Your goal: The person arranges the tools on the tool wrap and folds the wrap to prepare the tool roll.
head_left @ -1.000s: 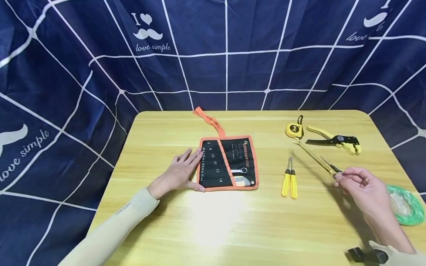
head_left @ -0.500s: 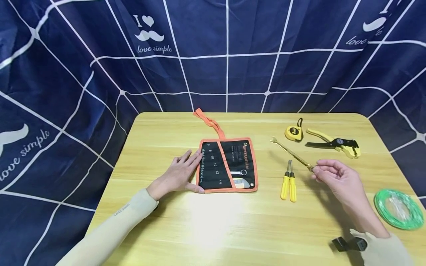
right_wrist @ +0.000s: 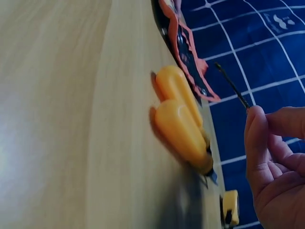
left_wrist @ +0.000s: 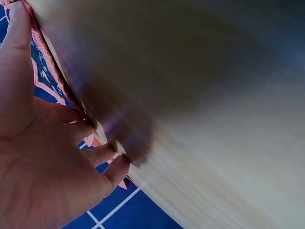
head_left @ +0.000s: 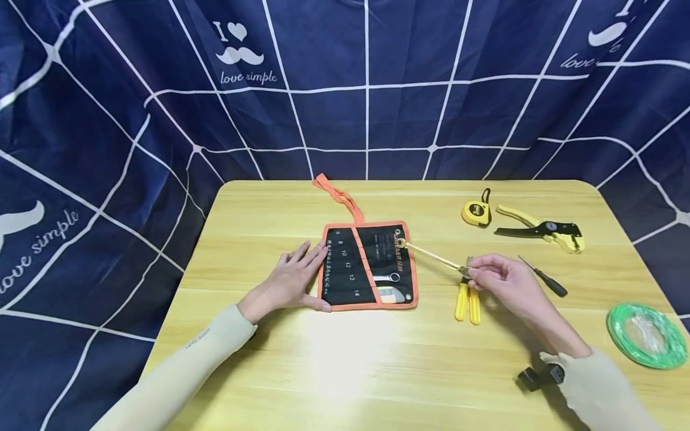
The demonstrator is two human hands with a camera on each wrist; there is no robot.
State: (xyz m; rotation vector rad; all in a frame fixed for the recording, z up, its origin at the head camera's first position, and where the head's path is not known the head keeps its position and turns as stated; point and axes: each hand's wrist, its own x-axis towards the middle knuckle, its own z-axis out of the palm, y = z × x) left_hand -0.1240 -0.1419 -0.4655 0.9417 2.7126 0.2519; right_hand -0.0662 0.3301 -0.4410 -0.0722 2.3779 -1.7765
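A black tool pouch (head_left: pixel 347 269) with orange trim lies on the table, a silver wrench (head_left: pixel 387 278) showing in its slanted pocket. My left hand (head_left: pixel 291 278) rests along the pouch's left edge, fingers spread; its thumb and fingertips show against the orange trim (left_wrist: pixel 47 52) in the left wrist view. Between thumb and fingers my right hand (head_left: pixel 504 284) pinches one end of a gold-coloured wrench (head_left: pixel 433 257). The wrench's far end overlaps the pouch's upper right part in the head view. From the right wrist view, the wrench (right_wrist: pixel 233 87) points away from the pinching fingertips (right_wrist: pixel 256 124).
Two yellow-handled screwdrivers (head_left: pixel 467 304) lie under the right hand's wrench end. Farther right are a dark-handled screwdriver (head_left: pixel 550 281) and a green wire coil (head_left: pixel 617 335). A yellow tape measure (head_left: pixel 477 213) and yellow-and-black wire strippers (head_left: pixel 555 227) lie behind. A blue curtain (head_left: pixel 366 120) surrounds the table.
My right hand has carried the wrench leftward from beside the dark-handled screwdriver to over the pouch's right side. The left hand has stayed on the pouch.
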